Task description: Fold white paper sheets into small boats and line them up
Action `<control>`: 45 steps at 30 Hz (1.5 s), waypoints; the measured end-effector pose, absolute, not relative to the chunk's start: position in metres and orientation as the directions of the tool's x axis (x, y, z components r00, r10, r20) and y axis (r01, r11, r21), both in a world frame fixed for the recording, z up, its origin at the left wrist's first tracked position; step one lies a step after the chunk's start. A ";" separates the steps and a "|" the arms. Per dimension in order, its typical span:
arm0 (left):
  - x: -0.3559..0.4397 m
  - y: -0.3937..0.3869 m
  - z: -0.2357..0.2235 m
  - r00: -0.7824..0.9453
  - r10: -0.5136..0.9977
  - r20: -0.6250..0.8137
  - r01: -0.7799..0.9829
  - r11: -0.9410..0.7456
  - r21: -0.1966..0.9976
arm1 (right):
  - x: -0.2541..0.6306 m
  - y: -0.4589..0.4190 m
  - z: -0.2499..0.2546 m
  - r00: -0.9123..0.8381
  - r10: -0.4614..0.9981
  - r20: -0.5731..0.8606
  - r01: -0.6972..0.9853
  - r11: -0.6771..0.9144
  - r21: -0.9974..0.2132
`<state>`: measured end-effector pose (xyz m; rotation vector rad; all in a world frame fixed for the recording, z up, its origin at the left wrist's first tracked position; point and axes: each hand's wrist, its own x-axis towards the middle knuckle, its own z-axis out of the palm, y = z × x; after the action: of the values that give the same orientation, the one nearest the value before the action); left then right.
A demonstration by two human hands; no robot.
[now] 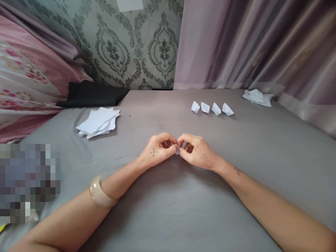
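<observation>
Between my two hands is a small folded piece of white paper (177,151), mostly covered by my fingers. My left hand (160,148) pinches it from the left with thumb and forefinger. From the right, my right hand (195,149) pinches it the same way, and the fingertips of both hands nearly meet. How the paper is folded is hidden. Beyond my right hand, several folded white paper shapes (205,107) stand in a row on the grey cloth (162,210).
A stack of white paper sheets (98,121) lies at the left, before a folded black cloth (94,93). More white papers (257,97) lie at the far right beside a thin stick. Patterned wallpaper (136,45) and curtains (204,42) border the back. A blurred patch covers the left edge.
</observation>
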<state>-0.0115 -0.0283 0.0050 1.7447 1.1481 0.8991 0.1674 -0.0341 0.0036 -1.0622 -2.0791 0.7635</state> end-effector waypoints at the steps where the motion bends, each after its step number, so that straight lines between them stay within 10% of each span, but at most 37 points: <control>1: -0.011 -0.029 0.005 0.323 0.938 0.122 0.341 -0.236 0.910 | 0.167 -0.034 0.004 -0.444 0.844 0.302 0.451 0.502 -0.739; 45: -0.018 -0.024 0.002 0.457 0.845 0.279 0.444 -0.488 0.751 | 0.177 -0.028 0.008 -0.534 0.800 0.273 0.430 0.535 -0.727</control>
<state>-0.0182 -0.0236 0.0023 2.1118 1.0705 0.8718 0.1775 -0.0283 0.0076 -0.9920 -2.1759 0.8045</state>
